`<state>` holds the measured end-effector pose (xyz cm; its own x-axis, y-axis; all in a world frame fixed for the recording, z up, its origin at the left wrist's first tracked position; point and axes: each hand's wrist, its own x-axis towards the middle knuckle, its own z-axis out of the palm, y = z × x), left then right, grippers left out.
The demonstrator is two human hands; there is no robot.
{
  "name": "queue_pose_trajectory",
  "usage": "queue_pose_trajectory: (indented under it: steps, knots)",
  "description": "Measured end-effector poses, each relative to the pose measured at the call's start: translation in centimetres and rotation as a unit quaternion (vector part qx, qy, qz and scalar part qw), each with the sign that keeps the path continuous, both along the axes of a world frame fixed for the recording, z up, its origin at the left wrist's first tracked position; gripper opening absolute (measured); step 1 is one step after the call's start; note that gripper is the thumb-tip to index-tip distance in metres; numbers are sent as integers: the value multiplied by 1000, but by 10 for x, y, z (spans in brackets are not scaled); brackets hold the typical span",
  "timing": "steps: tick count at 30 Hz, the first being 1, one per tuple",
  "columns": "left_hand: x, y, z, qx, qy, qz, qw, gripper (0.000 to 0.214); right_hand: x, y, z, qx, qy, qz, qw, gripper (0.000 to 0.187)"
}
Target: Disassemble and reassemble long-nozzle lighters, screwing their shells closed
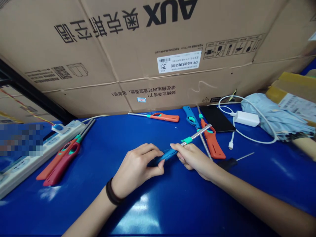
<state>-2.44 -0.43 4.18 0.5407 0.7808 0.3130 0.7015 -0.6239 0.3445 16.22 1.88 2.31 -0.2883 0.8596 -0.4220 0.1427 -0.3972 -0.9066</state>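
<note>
A blue long-necked lighter [169, 154] is held above the table, its metal barrel and green collar slanting up to the right. My left hand [142, 161] pinches the handle end, which the fingers partly hide. Near the collar, my right hand [191, 154] grips the same lighter. Just beyond lie another blue lighter [191, 117] and an orange lighter [213, 141] with green parts. Farther back is a second orange lighter [165, 117], lying flat. On the left, a red lighter [63, 164] and an orange one [55, 158] lie side by side.
A power strip [37, 153] runs along the left of the blue table [138, 210]. A large cardboard box [123, 65] stands across the back. On the right are a black phone-like slab [217, 118], a white charger [247, 118] with cable, a folded light-blue umbrella [274, 115] and a screwdriver [229, 163].
</note>
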Motion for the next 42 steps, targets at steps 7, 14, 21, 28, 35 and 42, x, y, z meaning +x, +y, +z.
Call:
queue_pose_trajectory:
  steps: [7,14,21,28,35,42]
  knots:
    - [-2,-1,6,16,46,-29,998,13,0,-1,-7,29,19,12,999,45]
    - [2,-4,4,85,70,-8,994,15,-2,-2,-10,28,33,20,999,46]
    - [4,-11,4,110,81,-11,991,13,-2,-2,-10,25,28,19,999,45]
    - [3,-18,11,94,135,-17,986,22,-1,-2,-8,16,29,13,999,44]
    - [-14,-24,-4,122,154,-22,980,37,0,0,-6,-5,42,5,999,43]
    - [-15,-33,-23,180,90,12,979,35,-1,0,-2,-31,42,-6,999,45]
